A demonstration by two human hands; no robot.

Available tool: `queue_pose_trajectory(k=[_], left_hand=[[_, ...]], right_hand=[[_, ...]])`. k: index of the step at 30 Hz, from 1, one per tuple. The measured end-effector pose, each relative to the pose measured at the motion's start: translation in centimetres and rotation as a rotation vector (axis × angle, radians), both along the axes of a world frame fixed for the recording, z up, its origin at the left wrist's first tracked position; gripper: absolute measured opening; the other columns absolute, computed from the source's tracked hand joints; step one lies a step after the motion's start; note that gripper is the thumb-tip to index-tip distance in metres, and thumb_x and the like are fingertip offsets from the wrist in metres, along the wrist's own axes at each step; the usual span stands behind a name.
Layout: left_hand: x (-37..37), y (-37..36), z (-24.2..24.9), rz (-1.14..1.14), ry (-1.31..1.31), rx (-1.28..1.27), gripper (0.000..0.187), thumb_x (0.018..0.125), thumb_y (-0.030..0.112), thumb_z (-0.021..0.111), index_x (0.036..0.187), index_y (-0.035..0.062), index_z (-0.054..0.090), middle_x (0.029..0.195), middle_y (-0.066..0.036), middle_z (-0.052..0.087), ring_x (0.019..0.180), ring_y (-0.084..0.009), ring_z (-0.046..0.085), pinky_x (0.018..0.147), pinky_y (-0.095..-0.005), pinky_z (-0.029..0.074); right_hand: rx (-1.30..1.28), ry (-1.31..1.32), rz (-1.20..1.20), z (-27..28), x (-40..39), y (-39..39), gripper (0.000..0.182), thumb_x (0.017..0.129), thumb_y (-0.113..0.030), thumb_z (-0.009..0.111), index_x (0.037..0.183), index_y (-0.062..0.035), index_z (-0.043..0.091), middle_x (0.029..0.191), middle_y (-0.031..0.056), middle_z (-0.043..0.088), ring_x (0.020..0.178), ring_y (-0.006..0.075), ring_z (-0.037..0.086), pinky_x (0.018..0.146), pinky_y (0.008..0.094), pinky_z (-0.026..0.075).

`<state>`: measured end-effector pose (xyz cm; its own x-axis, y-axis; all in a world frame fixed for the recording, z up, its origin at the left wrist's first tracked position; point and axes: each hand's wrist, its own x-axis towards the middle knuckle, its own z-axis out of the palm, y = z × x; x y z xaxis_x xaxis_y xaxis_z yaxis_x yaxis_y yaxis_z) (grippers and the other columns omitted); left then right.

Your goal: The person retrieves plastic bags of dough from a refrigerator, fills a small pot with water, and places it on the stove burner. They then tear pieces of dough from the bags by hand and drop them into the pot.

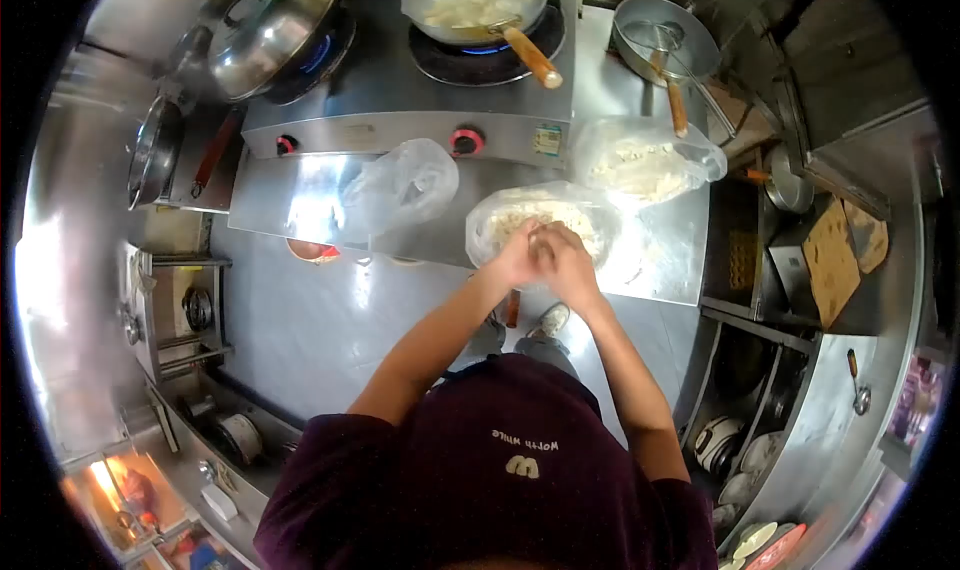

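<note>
My left hand (517, 256) and my right hand (566, 261) meet above an open clear plastic bag (483, 232) on the steel counter. Both have their fingers curled in and pressed together; anything between them is hidden. Small pale pieces (540, 210) fill the bag under my hands. Just behind and to the right lies a second clear bag (704, 162) with similar pale contents. A crumpled, see-through plastic bag (405, 185) rests on the counter to the left of my hands.
A pan (455, 37) of pale pieces sits over a blue flame, its wooden handle (532, 58) pointing toward me. A domed metal lid (275, 35) covers the left burner. Another pan (640, 18) with a strainer stands back right. Shelves (760, 335) flank the right side.
</note>
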<state>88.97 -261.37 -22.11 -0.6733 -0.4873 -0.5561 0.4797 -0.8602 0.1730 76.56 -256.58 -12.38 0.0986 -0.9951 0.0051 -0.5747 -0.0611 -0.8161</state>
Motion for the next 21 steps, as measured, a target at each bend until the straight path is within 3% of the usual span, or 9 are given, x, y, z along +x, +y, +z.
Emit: queue_pose_trajectory(k=[2,6,11,13,15,16,17,19,21], left_hand=[[-0.2,0.6,2.0,0.079,-0.066,0.021,0.028,0.092,0.033,0.040,0.100,0.0111,0.054,0.091,-0.003,0.058,0.081,-0.0161,0.056,0.075,-0.0321,0.048],[1.3,0.8,5.5,-0.066,-0.244,-0.038,0.022,0.091,0.027,0.043,0.099,0.0110,0.055,0.087,-0.002,0.058,0.072,-0.0126,0.055,0.064,-0.0266,0.048],[3.8,-7.6,20.2,0.164,-0.186,-0.621,0.021,0.090,0.028,0.045,0.093,0.0101,0.056,0.080,0.000,0.057,0.065,-0.0062,0.051,0.051,-0.0188,0.039],[3.2,-13.6,26.3,0.494,-0.587,-1.115,0.030,0.092,0.031,0.040,0.089,0.0063,0.057,0.074,-0.002,0.055,0.051,-0.0071,0.047,0.041,-0.0205,0.034],[3.3,-21.7,27.6,0.675,-1.249,-1.542,0.032,0.091,0.028,0.039,0.091,0.0022,0.057,0.081,-0.014,0.058,0.075,-0.0282,0.055,0.067,-0.0349,0.045],[3.4,-24.4,27.9,0.757,-1.390,-1.862,0.032,0.089,0.030,0.040,0.095,0.0021,0.056,0.091,-0.018,0.057,0.093,-0.0361,0.051,0.081,-0.0399,0.041],[3.9,-27.5,25.7,0.642,-1.566,-1.943,0.034,0.089,0.031,0.041,0.097,0.0018,0.057,0.100,-0.018,0.056,0.097,-0.0354,0.050,0.082,-0.0400,0.040],[6.3,-30.8,21.6,0.099,-1.803,-1.960,0.034,0.089,0.030,0.041,0.098,0.0016,0.058,0.102,-0.018,0.056,0.099,-0.0346,0.050,0.083,-0.0405,0.040],[6.4,-23.9,21.7,0.471,-1.574,-1.919,0.028,0.089,0.025,0.044,0.097,0.0020,0.059,0.094,-0.017,0.058,0.093,-0.0333,0.053,0.079,-0.0368,0.042]], right_hand=[[-0.097,-0.099,-0.031,2.0,0.3,0.7,0.022,0.077,-0.003,0.050,0.098,-0.0014,0.057,0.104,0.0171,0.055,0.097,0.0337,0.053,0.083,0.0367,0.044],[-0.236,-0.127,-0.167,5.5,-2.1,1.5,0.021,0.078,-0.001,0.050,0.098,0.0002,0.056,0.101,0.0172,0.055,0.094,0.0339,0.054,0.082,0.0356,0.043],[-0.189,-0.079,-0.565,5.7,-6.7,3.5,0.017,0.081,-0.003,0.049,0.096,0.0020,0.056,0.098,0.0158,0.057,0.089,0.0265,0.055,0.075,0.0329,0.046],[-0.174,-0.048,-0.680,4.7,-7.9,4.4,0.017,0.082,-0.004,0.049,0.097,0.0028,0.056,0.097,0.0149,0.058,0.085,0.0242,0.057,0.071,0.0320,0.047],[-0.120,-0.011,-0.771,4.5,-8.3,5.8,0.018,0.083,-0.005,0.049,0.098,0.0027,0.056,0.096,0.0148,0.058,0.083,0.0245,0.057,0.071,0.0316,0.047],[-0.076,-0.027,-0.800,3.9,-8.4,6.4,0.019,0.083,-0.005,0.050,0.100,0.0024,0.056,0.096,0.0150,0.058,0.081,0.0250,0.058,0.070,0.0315,0.047],[-0.081,-0.005,-0.806,3.5,-8.1,6.9,0.019,0.083,-0.005,0.050,0.100,0.0015,0.056,0.096,0.0148,0.058,0.081,0.0251,0.058,0.067,0.0316,0.048],[-0.022,0.028,-0.819,2.7,-7.8,7.2,0.020,0.082,-0.006,0.052,0.100,0.0011,0.056,0.096,0.0146,0.058,0.080,0.0250,0.058,0.062,0.0315,0.047],[-0.107,0.062,-0.799,1.1,-8.4,7.2,0.021,0.081,-0.007,0.054,0.100,0.0007,0.055,0.095,0.0143,0.058,0.078,0.0240,0.057,0.059,0.0304,0.046]])
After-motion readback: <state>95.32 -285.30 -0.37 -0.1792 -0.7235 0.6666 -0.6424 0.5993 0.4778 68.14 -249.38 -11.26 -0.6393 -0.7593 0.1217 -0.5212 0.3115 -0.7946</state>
